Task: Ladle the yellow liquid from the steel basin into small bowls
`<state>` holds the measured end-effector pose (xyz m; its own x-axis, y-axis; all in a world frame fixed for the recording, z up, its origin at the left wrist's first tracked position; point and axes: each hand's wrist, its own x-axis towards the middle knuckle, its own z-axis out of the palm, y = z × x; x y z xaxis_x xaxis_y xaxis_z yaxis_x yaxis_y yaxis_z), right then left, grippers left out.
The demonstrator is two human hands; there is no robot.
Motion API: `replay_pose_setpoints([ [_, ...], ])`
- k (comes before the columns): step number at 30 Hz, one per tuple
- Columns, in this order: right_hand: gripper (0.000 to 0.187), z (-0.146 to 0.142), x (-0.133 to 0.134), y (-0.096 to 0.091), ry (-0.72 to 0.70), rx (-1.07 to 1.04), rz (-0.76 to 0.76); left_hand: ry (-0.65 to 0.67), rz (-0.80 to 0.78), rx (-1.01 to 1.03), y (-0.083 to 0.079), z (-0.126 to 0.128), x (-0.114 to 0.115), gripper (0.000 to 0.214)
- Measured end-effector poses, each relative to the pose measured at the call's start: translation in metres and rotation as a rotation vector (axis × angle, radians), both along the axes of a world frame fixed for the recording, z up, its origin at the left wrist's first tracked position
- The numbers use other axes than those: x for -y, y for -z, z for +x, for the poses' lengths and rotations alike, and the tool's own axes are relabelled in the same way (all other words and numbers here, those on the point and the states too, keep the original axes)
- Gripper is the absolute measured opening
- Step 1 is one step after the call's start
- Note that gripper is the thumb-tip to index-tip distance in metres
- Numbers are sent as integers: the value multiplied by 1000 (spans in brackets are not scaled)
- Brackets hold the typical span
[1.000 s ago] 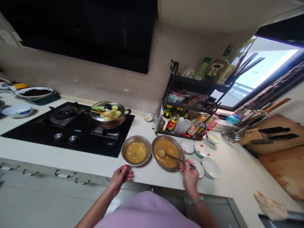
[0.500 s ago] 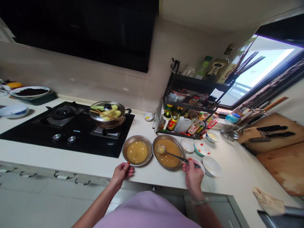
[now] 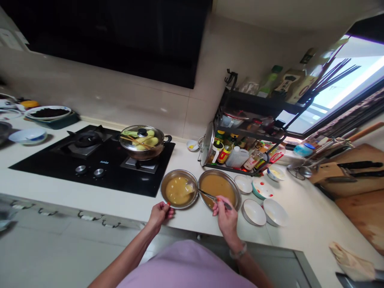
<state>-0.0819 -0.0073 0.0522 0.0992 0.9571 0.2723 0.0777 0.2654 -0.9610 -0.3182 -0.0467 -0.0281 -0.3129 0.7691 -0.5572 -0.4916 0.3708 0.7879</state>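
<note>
Right grip (image 3: 225, 216) is clamping the handle of the ladle (image 3: 208, 195); left grip (image 3: 161, 213) is resting at the near rim of the left basin (image 3: 177, 173), pinching or merely touching, cannot tell. Likely risk: a rolling wrist could be slopping liquid over the rims onto the table (image 3: 120, 202); a knock could be shifting the left basin. Ladle's head is lying inside that basin, pointing left and away; long axis is slanting across the right basin (image 3: 238, 194).
</note>
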Motion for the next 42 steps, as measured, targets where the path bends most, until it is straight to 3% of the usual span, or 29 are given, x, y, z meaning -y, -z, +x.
replay_pose_setpoints([
  [4, 18, 5, 7, 1, -184, 185, 199, 0, -7, -4, 0, -1, 0, 26],
  [8, 19, 27, 4, -2, -127, 200, 247, -15, 5, -6, 3, -1, 0, 27],
  [12, 19, 63, -4, 3, 32, 215, 169, -36, 9, -18, 6, 1, 0, 28],
  [16, 28, 91, -7, 13, 76, 209, 38, -69, 14, -32, 7, 5, 2, 29],
  [24, 42, 107, -21, 20, 173, -145, -261, -188, 2, -80, 5, 19, 2, 27],
  [35, 41, 142, -56, 27, 99, -241, -301, -261, -6, -197, 0, 27, -1, 31],
  [42, 33, 148, -72, 14, 25, -193, -293, -319, -2, -195, -3, 32, -2, 32],
])
